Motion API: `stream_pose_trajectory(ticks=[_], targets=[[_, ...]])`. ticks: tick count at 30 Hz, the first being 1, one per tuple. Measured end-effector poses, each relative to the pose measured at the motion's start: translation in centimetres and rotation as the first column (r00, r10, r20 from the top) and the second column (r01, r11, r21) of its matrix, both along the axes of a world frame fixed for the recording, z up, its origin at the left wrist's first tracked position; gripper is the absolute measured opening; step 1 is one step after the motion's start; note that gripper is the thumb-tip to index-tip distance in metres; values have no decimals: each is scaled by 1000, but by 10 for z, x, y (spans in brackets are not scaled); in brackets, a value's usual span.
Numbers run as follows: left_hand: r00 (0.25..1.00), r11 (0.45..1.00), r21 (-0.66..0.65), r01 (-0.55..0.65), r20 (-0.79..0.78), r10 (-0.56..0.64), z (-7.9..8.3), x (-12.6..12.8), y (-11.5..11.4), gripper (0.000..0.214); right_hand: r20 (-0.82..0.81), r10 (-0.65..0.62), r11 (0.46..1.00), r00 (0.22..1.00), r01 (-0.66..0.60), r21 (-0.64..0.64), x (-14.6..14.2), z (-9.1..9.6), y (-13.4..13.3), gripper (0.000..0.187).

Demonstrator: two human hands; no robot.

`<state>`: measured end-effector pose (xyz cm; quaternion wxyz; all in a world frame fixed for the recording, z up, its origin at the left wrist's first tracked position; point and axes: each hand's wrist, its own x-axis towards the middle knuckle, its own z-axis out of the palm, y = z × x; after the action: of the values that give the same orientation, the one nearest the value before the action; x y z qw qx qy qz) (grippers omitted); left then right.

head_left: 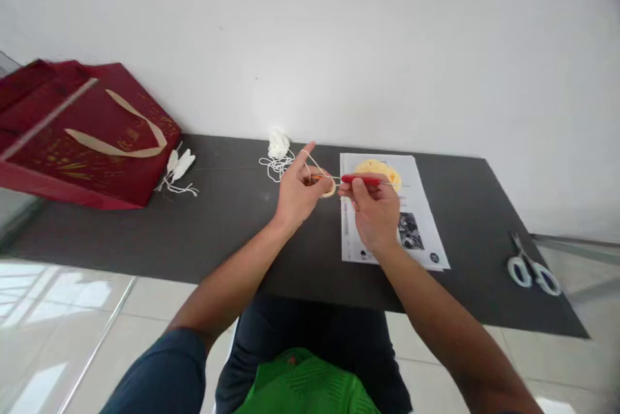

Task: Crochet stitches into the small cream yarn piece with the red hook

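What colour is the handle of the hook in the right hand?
Red, on the crochet hook held by the right hand; head view.

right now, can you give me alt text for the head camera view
A person's right hand holds a red-handled crochet hook while the left hand pinches a small cream crochet piece with yarn over the forefinger, above a dark table. A printed pattern sheet, scissors, a yarn ball and a red gift bag lie around.

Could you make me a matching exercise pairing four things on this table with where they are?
Things:
1. scissors
2. red gift bag
3. crochet hook
4. printed sheet

Places:
A. held in the right hand
B. far left of the table
C. near the table's right edge
D. flat under the right hand

Pairs: 1-C, 2-B, 3-A, 4-D
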<state>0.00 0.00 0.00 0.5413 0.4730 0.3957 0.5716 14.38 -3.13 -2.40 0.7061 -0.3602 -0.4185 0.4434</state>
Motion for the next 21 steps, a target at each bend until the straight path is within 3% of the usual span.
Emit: stream_pose_trajectory(ticks=[2, 5, 9, 12, 15, 17, 21], targets=[[999, 1000, -13, 21, 42, -20, 0, 0, 0, 97, 114, -68, 998, 991, 68, 4, -1, 3, -5, 16], [986, 997, -50, 57, 158, -49, -1, 0, 1, 100, 316, -175, 981, 932, 139, 135, -2, 4, -11, 13], [941, 988, -121, 91, 336, -45, 0, 0, 2, 99, 485, -322, 884, 813, 76, 461, 1, 0, -13, 32], [910, 980, -174, 101, 413, -21, 2, 0, 2, 89, 526, -362, 832, 770, 13, 554, 3, -4, -13, 45], [888, 971, -202, 124, 460, -18, 4, -1, 2, 77, 528, -310, 856, 790, -10, 517, 2, -6, -13, 41], [877, 968, -206, 139, 481, -24, 6, -1, 3, 71, 459, -214, 905, 862, -3, 426, 0, -7, -12, 32], [865, 965, -210, 155, 501, -30, 9, -2, 2, 68, 114, 36, 987, 993, -53, 152, -3, -3, -5, 16]])
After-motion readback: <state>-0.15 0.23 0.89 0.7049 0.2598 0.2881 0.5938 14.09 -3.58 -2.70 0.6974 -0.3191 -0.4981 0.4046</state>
